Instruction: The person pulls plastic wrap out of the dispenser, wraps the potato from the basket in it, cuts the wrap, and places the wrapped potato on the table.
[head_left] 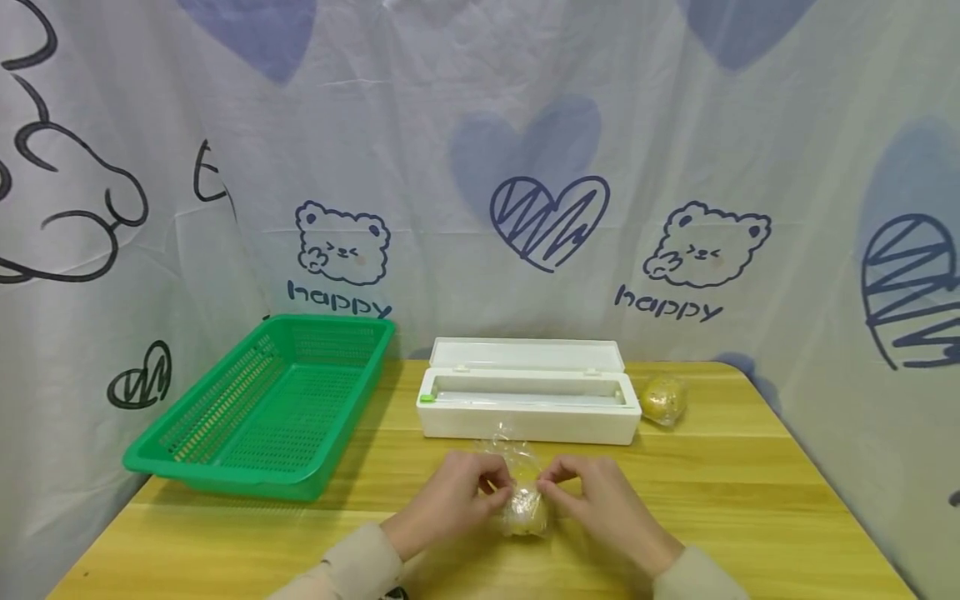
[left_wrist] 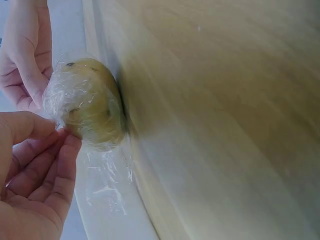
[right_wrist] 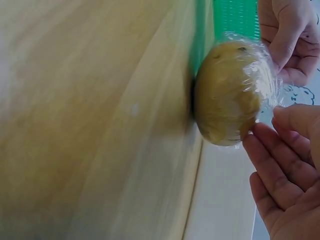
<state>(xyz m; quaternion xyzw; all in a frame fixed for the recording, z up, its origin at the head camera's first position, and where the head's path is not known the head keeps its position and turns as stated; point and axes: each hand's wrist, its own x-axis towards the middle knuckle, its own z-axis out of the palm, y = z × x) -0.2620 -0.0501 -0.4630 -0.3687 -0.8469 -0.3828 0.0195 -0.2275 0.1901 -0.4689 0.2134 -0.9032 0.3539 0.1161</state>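
Note:
A yellow-brown potato (head_left: 527, 518) with dark spots sits on the wooden table, with clear plastic wrap (head_left: 510, 448) around it. At its left side, my left hand (head_left: 467, 490) pinches the wrap between thumb and fingertips, as the left wrist view also shows on the potato (left_wrist: 100, 107). My right hand (head_left: 600, 500) pinches the wrap from the opposite side, its thumb and fingertips close against the potato (right_wrist: 225, 95) in the right wrist view. A loose flap of film spreads out on the far side, toward the white box.
Just beyond the hands stands a white plastic wrap dispenser (head_left: 525, 425), lid raised, with a green tab at its left end. Another wrapped potato (head_left: 663, 401) lies to its right. A green perforated basket (head_left: 315, 482) occupies the left side. A printed curtain (head_left: 450, 83) hangs behind the table.

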